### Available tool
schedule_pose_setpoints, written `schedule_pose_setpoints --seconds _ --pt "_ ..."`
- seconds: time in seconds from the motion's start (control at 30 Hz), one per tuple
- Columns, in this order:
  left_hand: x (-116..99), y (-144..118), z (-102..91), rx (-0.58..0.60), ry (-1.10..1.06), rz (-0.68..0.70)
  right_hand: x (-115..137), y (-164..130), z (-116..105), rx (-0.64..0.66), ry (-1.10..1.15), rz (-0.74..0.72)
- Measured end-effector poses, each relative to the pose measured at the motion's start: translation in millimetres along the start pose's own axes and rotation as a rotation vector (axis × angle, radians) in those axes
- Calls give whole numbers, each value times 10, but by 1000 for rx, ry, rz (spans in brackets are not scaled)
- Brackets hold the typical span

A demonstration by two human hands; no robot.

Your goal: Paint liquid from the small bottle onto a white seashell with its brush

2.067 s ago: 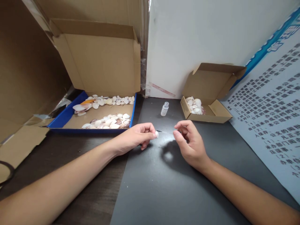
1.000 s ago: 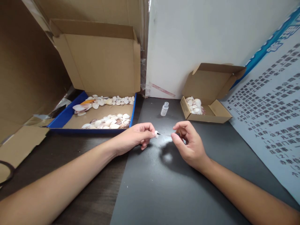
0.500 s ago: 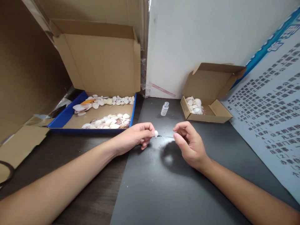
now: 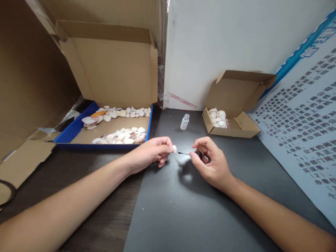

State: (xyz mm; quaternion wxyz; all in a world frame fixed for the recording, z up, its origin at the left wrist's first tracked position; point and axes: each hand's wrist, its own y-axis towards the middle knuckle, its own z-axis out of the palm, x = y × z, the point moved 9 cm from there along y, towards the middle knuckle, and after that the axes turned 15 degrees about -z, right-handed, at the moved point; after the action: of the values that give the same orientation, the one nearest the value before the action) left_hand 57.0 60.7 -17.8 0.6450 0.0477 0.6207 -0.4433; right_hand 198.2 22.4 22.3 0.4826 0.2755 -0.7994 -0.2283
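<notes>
Over a dark grey mat [image 4: 189, 217] on the desk, I watch two bare hands meet at a single small white shell [image 4: 174, 149]. The left hand [image 4: 151, 154] pinches the shell between thumb and forefinger, its other fingers curled under against the mat. The right hand [image 4: 211, 162] pinches the black cap of a thin brush [image 4: 187, 153] between thumb and forefinger, with the remaining fingers bent loosely behind; the brush lies nearly level and its dark tip touches the shell's right edge.

Just beyond the hands, a small clear bottle [image 4: 184, 122] stands upright and uncapped on the mat. To its right, a small open cardboard box [image 4: 233, 127] holds a cluster of pale shells in its left end, its lid tipped back against the white wall [image 4: 223, 42]. To the left, off the mat, a larger open box with blue sides [image 4: 75, 129] holds many more shells in two loose rows, along its far and near edges, and its cardboard lid stands upright behind it.

A white sheet of printed text [image 4: 307, 129] with a blue band leans along the right side. From my view I can see a dark ring [image 4: 6, 194] at the far left edge, only partly in frame.
</notes>
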Motion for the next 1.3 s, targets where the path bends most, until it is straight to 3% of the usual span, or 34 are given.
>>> schedule_pose_setpoints --seconds 1.3 --pt "15 19 -4 -8 52 -5 25 7 -49 -48 -12 -35"
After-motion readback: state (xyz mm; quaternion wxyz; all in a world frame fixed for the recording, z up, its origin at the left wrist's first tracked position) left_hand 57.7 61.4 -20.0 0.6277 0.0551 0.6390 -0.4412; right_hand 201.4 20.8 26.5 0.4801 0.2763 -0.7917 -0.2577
